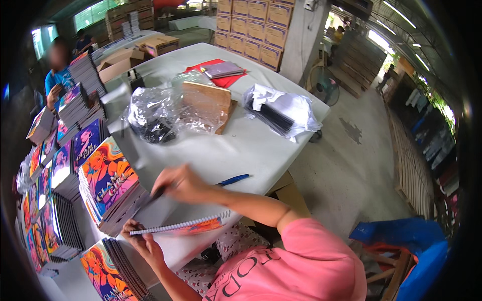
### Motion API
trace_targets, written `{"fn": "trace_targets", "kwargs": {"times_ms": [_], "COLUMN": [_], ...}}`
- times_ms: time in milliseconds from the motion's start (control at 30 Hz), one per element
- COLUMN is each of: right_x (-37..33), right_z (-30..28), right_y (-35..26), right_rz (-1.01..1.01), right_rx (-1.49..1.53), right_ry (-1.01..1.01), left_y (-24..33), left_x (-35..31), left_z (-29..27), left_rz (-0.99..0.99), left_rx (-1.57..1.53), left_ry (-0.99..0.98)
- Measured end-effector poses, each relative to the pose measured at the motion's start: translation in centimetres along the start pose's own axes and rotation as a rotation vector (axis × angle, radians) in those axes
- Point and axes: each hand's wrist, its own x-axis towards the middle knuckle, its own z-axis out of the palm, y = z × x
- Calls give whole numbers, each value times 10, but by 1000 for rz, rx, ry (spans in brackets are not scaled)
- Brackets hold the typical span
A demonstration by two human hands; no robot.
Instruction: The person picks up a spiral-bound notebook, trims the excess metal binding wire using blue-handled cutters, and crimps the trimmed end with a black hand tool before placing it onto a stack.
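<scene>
My left hand (142, 243) grips one end of a spiral notebook (198, 228) with a colourful cover, its coil edge facing up. Loose turns of the white coil (225, 214) stick out past the notebook's right end. Above it, my right hand (182, 185) is closed and smeared by motion. A thin dark thing (152, 199) extends from its fingers toward the lower left, too blurred to name. Just left of both hands stands a stack of colourful notebooks (111, 175). A slim blue tool (234, 179) lies on the table beyond my right forearm.
More notebook stacks (60, 226) crowd the left side, one (113, 271) close by my left forearm. Across the white table (216, 155) lie clear plastic (150, 113), a wooden board (208, 103) and black coils (271, 118) on white wrapping. A person (60, 78) is at the far left.
</scene>
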Motion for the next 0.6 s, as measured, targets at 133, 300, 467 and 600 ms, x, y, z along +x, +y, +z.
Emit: {"fn": "trace_targets", "kwargs": {"times_ms": [133,300,467,600], "right_x": [-21,-107,-134,-173], "right_z": [-112,-200,-135,-93], "right_y": [31,89,31,19], "right_rz": [-129,354,551,639], "right_rx": [-959,-1365,-1067,-1112], "right_ry": [379,134,90,-89], "left_y": [17,31,75,75], "left_x": [-8,-8,-28,-34], "left_z": [-5,3,21,44], "left_rz": [-238,-157,-66,199], "left_rx": [-45,-168,-46,340], "left_ry": [57,252,224,169]}}
